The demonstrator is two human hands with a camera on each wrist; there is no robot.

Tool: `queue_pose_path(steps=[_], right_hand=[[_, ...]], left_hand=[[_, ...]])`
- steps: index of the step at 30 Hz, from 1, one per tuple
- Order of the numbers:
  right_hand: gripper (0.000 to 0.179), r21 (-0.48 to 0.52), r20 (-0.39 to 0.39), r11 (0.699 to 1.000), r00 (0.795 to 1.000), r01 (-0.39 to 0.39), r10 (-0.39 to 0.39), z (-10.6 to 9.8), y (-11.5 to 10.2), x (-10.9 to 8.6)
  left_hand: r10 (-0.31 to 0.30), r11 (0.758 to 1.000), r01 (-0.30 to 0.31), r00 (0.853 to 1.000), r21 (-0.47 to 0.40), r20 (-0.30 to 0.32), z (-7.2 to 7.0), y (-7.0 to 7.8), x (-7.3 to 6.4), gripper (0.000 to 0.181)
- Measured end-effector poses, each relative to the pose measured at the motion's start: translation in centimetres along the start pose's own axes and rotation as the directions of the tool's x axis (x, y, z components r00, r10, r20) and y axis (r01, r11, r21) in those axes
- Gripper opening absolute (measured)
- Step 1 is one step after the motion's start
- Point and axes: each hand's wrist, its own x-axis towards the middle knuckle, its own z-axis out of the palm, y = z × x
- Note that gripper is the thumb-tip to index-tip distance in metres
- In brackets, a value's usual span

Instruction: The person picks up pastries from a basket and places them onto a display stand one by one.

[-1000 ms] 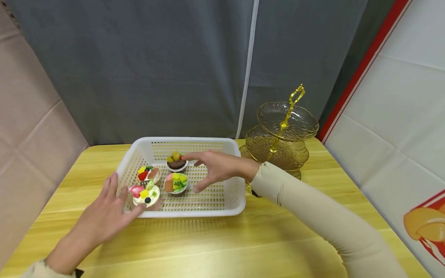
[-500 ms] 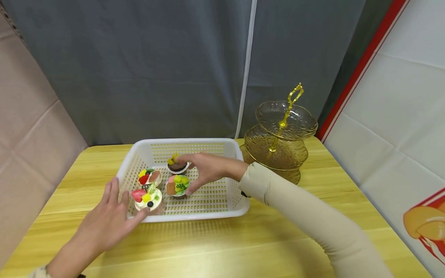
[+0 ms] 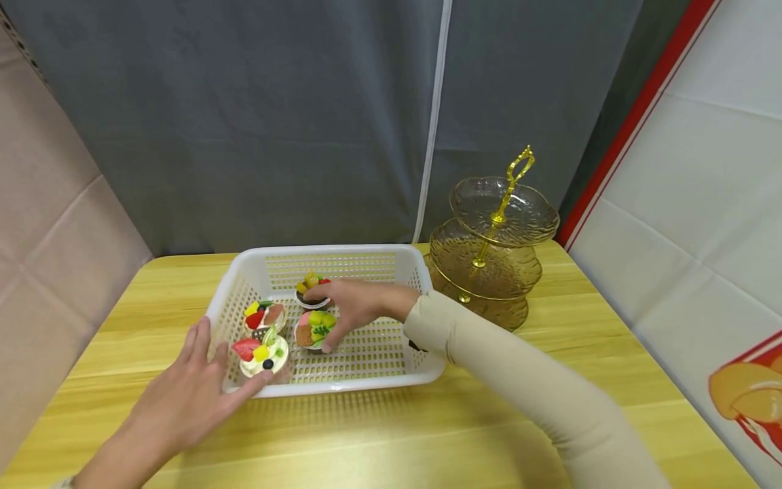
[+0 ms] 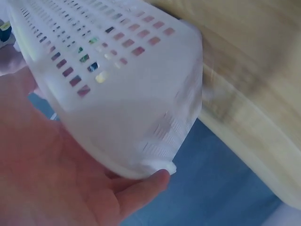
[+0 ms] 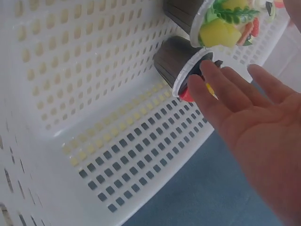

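In the head view, a white plastic basket (image 3: 342, 386) holds several toy fruit cupcakes in its left half. My right hand (image 3: 351, 305) reaches over the basket, thumb and fingers spread. Its thumb tip is at the front edge of the green-and-pink-topped cupcake (image 3: 314, 329), while its index finger overlaps the chocolate cupcake (image 3: 313, 288) behind. From the right wrist, the fingers (image 5: 221, 89) look straight beside the dark cups. My left hand (image 3: 189, 387) rests at the basket's front-left corner, fingers extended along the rim and thumb near the strawberry-topped cream cupcake (image 3: 264, 356).
Behind it sits another fruit cupcake (image 3: 265, 317). A gold-handled tiered glass stand (image 3: 495, 258) is just right of the basket on the wooden table (image 3: 342, 441). A grey curtain (image 3: 293, 136) hangs behind the table; a white panel (image 3: 702, 170) borders the right.
My right hand has moved left and slightly down, from beside the cupcakes to over the green-and-pink one. The basket has shifted slightly right and toward me, the left hand staying at its corner.
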Motion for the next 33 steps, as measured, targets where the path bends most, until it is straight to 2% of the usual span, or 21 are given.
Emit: queue_pose_path(steps=[5,7,9,17,23,30,33], right_hand=[[0.091,0.023,0.021,0.998,0.999,-0.050,0.050,0.4,-0.1,0.3],[0.087,0.026,0.022,0.998,0.998,-0.062,0.061,0.6,-0.2,0.4],[0.082,0.021,0.022,0.998,0.998,-0.067,0.066,0.7,-0.1,0.5],[0.075,-0.029,0.022,0.998,0.998,-0.061,0.062,1.3,0.1,1.2],[0.076,-0.057,0.013,0.996,0.998,-0.064,0.065,1.8,0.2,1.6],[0.082,-0.111,0.008,0.991,0.997,-0.072,0.073,2.9,0.3,2.5],[0.082,-0.137,-0.005,0.989,0.999,-0.052,0.051,3.3,0.5,2.7]], left_hand=[[0.033,0.999,-0.033,0.999,0.036,-0.004,-0.7,-0.8,-0.1,0.092],[0.004,1.000,-0.004,1.000,0.010,0.003,-0.9,-1.1,-0.2,0.094],[0.001,1.000,-0.001,1.000,0.003,0.006,-1.1,-1.6,-0.2,0.093],[0.127,0.992,-0.127,0.992,0.026,-0.006,-1.3,-3.3,0.2,0.086],[0.185,0.983,-0.184,0.982,0.019,-0.025,-1.4,-4.0,0.9,0.082],[0.193,0.981,-0.193,0.981,0.012,-0.027,-1.4,-4.5,1.4,0.077],[0.185,0.983,-0.185,0.982,0.000,-0.022,-1.4,-4.5,1.4,0.076]])
